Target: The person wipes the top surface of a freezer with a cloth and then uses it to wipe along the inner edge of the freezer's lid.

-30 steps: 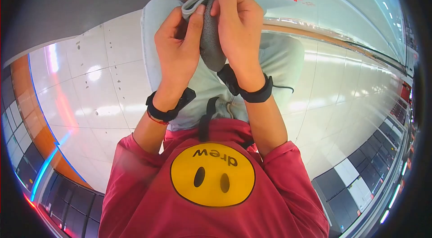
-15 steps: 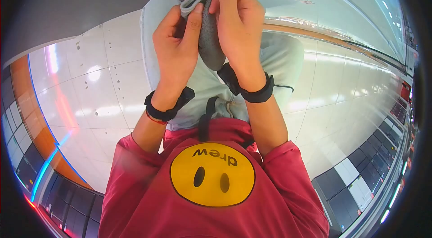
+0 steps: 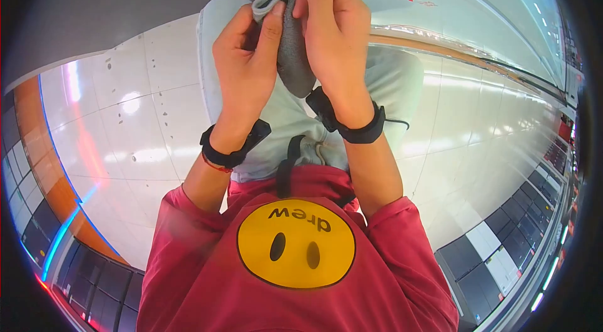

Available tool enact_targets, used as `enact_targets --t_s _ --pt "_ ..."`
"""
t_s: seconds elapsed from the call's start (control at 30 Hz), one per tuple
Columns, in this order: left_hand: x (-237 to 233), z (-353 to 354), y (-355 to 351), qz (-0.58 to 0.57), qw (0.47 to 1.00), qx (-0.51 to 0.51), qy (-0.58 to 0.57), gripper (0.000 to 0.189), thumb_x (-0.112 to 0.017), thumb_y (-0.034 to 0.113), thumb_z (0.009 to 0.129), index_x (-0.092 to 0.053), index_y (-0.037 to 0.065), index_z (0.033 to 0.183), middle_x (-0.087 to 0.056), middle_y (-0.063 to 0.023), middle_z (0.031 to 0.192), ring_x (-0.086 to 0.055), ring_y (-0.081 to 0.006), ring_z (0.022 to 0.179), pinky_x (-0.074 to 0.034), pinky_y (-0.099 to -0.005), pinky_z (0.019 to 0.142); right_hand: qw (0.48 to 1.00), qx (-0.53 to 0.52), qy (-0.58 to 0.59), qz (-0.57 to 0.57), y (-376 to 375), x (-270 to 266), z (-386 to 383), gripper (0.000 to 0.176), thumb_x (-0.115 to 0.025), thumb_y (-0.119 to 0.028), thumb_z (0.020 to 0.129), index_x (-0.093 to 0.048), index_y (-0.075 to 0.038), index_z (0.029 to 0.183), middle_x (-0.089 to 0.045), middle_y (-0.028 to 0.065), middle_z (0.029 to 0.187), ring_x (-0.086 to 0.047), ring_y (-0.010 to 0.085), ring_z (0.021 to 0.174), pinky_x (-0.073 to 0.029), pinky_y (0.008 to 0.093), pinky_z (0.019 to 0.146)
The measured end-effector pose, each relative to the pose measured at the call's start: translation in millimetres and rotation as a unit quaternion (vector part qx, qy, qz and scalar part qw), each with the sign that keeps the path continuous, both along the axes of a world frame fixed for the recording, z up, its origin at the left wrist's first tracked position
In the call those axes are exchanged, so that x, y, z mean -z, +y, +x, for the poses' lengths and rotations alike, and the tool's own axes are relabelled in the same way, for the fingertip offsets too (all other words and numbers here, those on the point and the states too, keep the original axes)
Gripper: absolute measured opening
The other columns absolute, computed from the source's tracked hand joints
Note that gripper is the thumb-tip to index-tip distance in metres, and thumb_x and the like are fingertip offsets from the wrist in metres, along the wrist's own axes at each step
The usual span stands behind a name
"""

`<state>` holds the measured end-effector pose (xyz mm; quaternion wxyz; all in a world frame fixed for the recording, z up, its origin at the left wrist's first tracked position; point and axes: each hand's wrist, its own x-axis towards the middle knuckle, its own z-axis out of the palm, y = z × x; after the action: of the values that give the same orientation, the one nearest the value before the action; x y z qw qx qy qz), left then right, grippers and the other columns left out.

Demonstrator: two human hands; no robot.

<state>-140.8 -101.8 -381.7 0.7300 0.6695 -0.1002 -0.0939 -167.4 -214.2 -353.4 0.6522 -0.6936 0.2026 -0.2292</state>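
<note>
Now, upper centre of frame: I see left hand (image 3: 245, 59) and right hand (image 3: 336, 37), fingers pinching grey cloth (image 3: 294, 65) between them above lap (image 3: 286, 125). Cloth bunched, hanging; I judge work unfinished.

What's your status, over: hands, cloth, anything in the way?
Left hand and right hand both shut on grey cloth, pinching its top edge. Cloth hangs between them over pale trousers. Nothing blocking.
</note>
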Motion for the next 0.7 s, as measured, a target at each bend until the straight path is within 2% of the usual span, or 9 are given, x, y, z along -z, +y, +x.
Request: enact_targets --t_s 0.03,0.13,0.23,0.33,0.43,0.53,0.63,0.7 --pt "-2.7 0.6 -1.7 -0.011 1.000 -0.004 -0.009 0.016 -0.067 0.012 0.103 -0.066 0.000 0.093 -0.053 0.0094 0.076 -0.041 -0.0001 0.069 -0.032 -0.0191 0.059 1.000 -0.003 -0.005 0.002 0.2 -2.9 0.8 0.044 -0.052 -0.030 0.107 -0.058 -0.003 0.072 -0.049 -0.0025 0.060 -0.042 0.0061 0.058 -0.033 0.0262 0.055" --pt "-12.4 4.1 -3.9 0.005 1.000 -0.016 -0.007 0.015 -0.067 0.012 0.103 -0.066 0.000 0.093 -0.053 0.0094 0.076 -0.041 -0.0001 0.069 -0.032 -0.0192 0.059 1.000 -0.014 -0.007 -0.007 -0.6 -5.6 1.6 0.045 -0.052 -0.030 0.106 -0.058 -0.004 0.071 -0.049 -0.0025 0.059 -0.042 0.0059 0.056 -0.033 0.0263 0.054" --pt "-7.4 3.9 -4.6 -0.005 1.000 -0.011 -0.002 0.014 -0.067 0.012 0.103 -0.067 0.000 0.095 -0.055 0.0089 0.077 -0.042 -0.0001 0.070 -0.033 -0.0193 0.060 1.000 -0.011 0.004 -0.010 -2.4 -4.2 1.1 0.036 -0.054 -0.017 0.102 -0.058 0.001 0.071 -0.050 0.0050 0.058 -0.042 0.0112 0.056 -0.037 0.0306 0.054" --pt "-2.1 2.5 1.6 0.006 1.000 0.008 0.020 0.013 -0.068 0.012 0.103 -0.068 0.000 0.098 -0.057 0.0084 0.078 -0.043 -0.0001 0.071 -0.034 -0.0194 0.060 1.000 -0.014 0.010 0.000 -2.6 0.3 0.1 0.035 -0.055 -0.017 0.102 -0.058 0.001 0.071 -0.050 0.0048 0.058 -0.042 0.0110 0.055 -0.037 0.0308 0.054" --pt "-0.9 1.1 -0.4 0.014 1.000 0.002 -0.006 0.013 -0.068 0.012 0.103 -0.068 0.000 0.098 -0.056 0.0084 0.077 -0.043 -0.0001 0.070 -0.034 -0.0193 0.060 1.000 -0.015 0.007 -0.008 -4.8 0.6 -0.1 0.044 -0.053 -0.030 0.105 -0.058 -0.004 0.071 -0.050 -0.0008 0.059 -0.044 0.0065 0.057 -0.035 0.0260 0.055" --pt "-4.3 3.6 -2.1 0.007 1.000 -0.006 -0.026 0.014 -0.068 0.012 0.103 -0.068 0.000 0.096 -0.056 0.0086 0.077 -0.042 -0.0002 0.070 -0.033 -0.0194 0.059 1.000 -0.009 -0.007 -0.007 -3.7 -6.6 1.6 0.043 -0.054 -0.031 0.105 -0.058 -0.004 0.071 -0.051 -0.0007 0.059 -0.045 0.0070 0.057 -0.035 0.0263 0.055" --pt "-8.7 4.4 -4.1 0.001 1.000 -0.008 -0.013 0.016 -0.068 0.012 0.103 -0.066 0.000 0.093 -0.054 0.0087 0.076 -0.041 -0.0004 0.070 -0.032 -0.0195 0.059 1.000 -0.004 0.016 -0.009 -2.9 -10.2 0.1 0.038 -0.054 -0.019 0.103 -0.058 0.001 0.070 -0.051 0.0051 0.059 -0.043 0.0114 0.056 -0.037 0.0313 0.054" --pt "-4.2 4.4 -1.5 0.004 1.000 0.003 -0.007 0.016 -0.068 0.012 0.102 -0.066 0.000 0.092 -0.054 0.0088 0.076 -0.041 -0.0003 0.069 -0.032 -0.0196 0.059 1.000 -0.002 0.014 -0.004 -4.0 -3.7 0.2 0.038 -0.054 -0.019 0.103 -0.058 0.001 0.070 -0.050 0.0046 0.058 -0.043 0.0113 0.056 -0.037 0.0312 0.054"
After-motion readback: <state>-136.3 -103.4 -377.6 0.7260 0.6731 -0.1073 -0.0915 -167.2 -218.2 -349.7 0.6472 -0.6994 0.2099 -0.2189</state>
